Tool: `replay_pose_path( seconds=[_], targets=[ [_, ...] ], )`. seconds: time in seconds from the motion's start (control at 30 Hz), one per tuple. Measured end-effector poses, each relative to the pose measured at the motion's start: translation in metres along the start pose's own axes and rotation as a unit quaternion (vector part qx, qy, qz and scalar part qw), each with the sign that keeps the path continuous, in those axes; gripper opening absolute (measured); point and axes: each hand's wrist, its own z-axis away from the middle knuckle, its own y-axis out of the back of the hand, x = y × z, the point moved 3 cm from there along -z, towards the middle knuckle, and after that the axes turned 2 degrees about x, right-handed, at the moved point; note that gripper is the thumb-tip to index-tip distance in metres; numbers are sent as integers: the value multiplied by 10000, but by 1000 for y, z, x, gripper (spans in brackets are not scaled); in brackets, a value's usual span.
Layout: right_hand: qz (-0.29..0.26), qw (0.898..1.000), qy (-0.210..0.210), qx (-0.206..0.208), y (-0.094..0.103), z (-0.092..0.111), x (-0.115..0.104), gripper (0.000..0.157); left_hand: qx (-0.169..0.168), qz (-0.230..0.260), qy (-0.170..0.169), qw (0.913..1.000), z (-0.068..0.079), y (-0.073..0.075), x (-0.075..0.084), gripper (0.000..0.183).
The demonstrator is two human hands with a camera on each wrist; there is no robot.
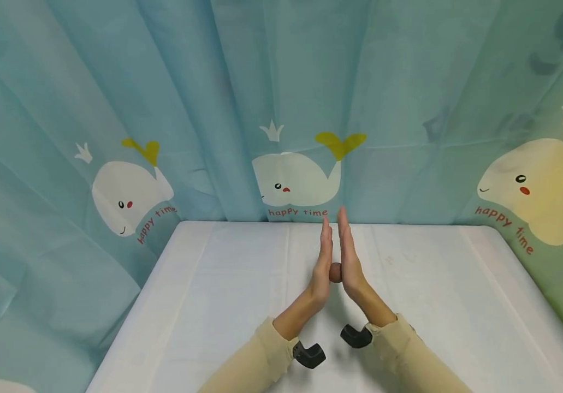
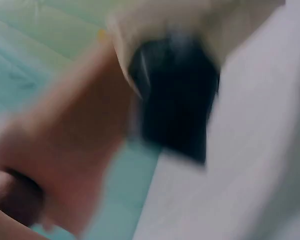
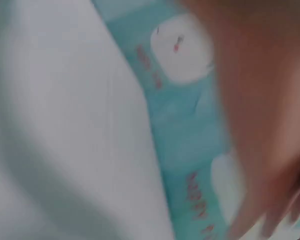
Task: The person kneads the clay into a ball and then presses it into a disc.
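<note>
A small brown ball point(image 1: 335, 272) sits between my two palms, toward the heel of the hands. My left hand point(image 1: 320, 275) presses it from the left, its fingers straight and pointing up and away. From the other side my right hand point(image 1: 351, 262) faces it, fingers straight as well, the fingertips of the two hands slightly apart. Both hands appear raised above the white table, with shadows below. In the left wrist view the ball point(image 2: 21, 199) shows dark and blurred against a palm. Motion blur smears the hand in the right wrist view.
The white-covered table point(image 1: 232, 273) spreads beneath both arms. Behind it hangs a blue-green curtain point(image 1: 291, 71) with whale prints, also along both sides. A black wrist camera juts from each beige sleeve, the left one point(image 1: 309, 355) and the right one point(image 1: 356, 336).
</note>
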Motion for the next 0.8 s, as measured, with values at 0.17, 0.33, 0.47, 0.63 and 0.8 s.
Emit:
replay_pose_path(
  seconds=[0.17, 0.33, 0.47, 0.63, 0.8],
  targets=[
    [353, 9993, -131, -74, -3, 12, 11, 53, -12, 199, -254, 9995, -5, 2, 7, 68],
    [824, 9951, 540, -87, -15, 22, -11, 57, 232, 289, 61, 9993, -10, 6, -8, 61],
    [705, 9953, 662, -20, -6, 5, -22, 56, 57, 494, 105, 9987, 0, -3, -11, 63],
    [513, 9986, 116, 71, 0, 2, -5, 54, 165, 1035, 201, 9943, -1, -2, -2, 71],
    [613, 9979, 207, -48, -21, 27, -6, 57, 511, 836, 276, 9948, -17, 13, -10, 62]
  ],
)
